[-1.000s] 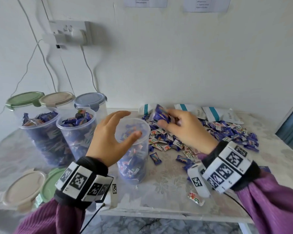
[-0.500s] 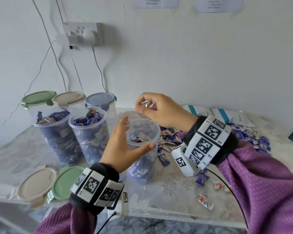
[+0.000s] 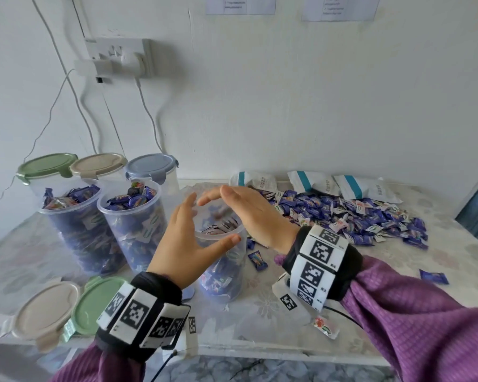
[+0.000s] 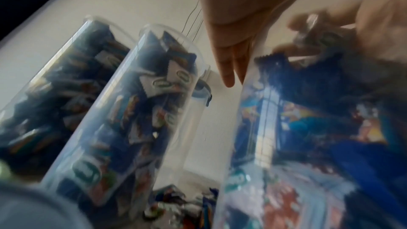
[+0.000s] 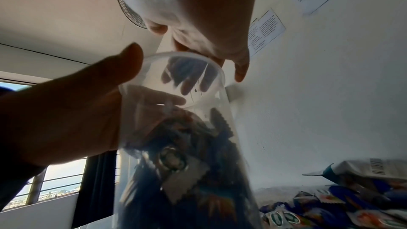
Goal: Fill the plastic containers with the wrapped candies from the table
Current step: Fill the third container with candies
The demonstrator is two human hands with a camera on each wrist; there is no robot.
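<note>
A clear plastic container [image 3: 226,274], partly filled with blue wrapped candies, stands in the middle of the table. My left hand [image 3: 188,244] holds it just below the rim, thumb on the near side and fingers round the far left side. My right hand [image 3: 249,213] hovers flat over the opening with straight fingers and holds nothing. Blurred candies [image 3: 218,215] are dropping into the container. In the right wrist view the container [image 5: 176,145] rises from below, with my left hand [image 5: 66,119] against its wall. The loose candy pile [image 3: 356,216] lies to the right.
Two full open containers [image 3: 78,224] [image 3: 133,224] stand on the left, with three lidded ones [image 3: 149,166] behind them. A beige lid [image 3: 44,307] and a green lid [image 3: 94,301] lie near the front edge. White bags [image 3: 315,181] rest by the wall. Stray candies [image 3: 257,260] lie near the container.
My right hand carried candies from the pile to above the container, then opened and let them fall. The left hand stayed round the container.
</note>
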